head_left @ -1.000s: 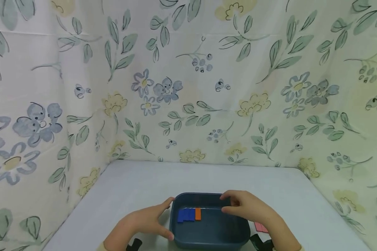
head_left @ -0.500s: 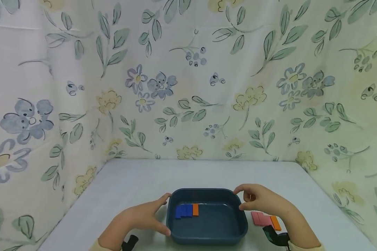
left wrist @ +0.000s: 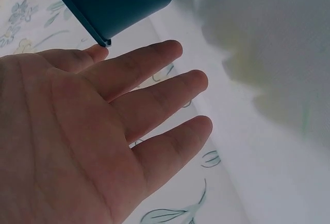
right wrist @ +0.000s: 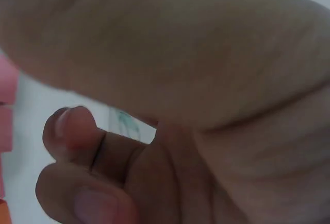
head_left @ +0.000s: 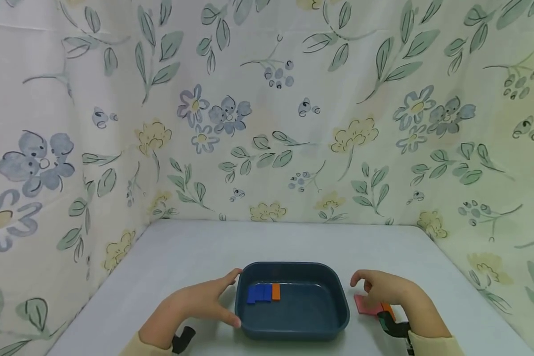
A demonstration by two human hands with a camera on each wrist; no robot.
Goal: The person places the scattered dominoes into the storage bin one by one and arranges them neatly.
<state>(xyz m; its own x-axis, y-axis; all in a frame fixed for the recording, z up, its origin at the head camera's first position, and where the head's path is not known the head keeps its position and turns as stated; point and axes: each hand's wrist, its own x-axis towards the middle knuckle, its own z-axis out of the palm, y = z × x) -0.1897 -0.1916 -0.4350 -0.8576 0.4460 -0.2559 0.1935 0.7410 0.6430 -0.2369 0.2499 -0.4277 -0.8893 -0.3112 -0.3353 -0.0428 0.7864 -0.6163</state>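
Your right hand (head_left: 389, 289) has come off the tray's right rim and is now over the pink tiles (head_left: 359, 302) on the table (head_left: 204, 247). Means the work sits at that outside group, right of the tray (head_left: 302, 336). Fingers are bent, thumb and index apart, nothing visible between them. Thumb blurs over pink; can't tell if it touches.

Your left hand (head_left: 202, 300) hasn't changed: stretched along the tray's left side, index at the far corner, thumb at the near one, a fingertip on the rim in the left wrist view. It braces rather than clamps, I'd say. Hands well apart, tray between.

Inside, far left: three blue tiles (head_left: 259, 292) side by side, inner orange tile (head_left: 276, 291) at their right end. That row looks the same as half a second ago.

Outer orange tile (head_left: 388, 310) lies just right of the pink ones, partly hidden by the black wrist piece (head_left: 393, 326) on your right arm. Watch that. Tray's right wall stands between the outside tiles and the row inside. Right wrist view is mostly your own hand; pink shows only at its left edge. Patterned curtain (head_left: 267, 123) behind, beyond the far table edge.
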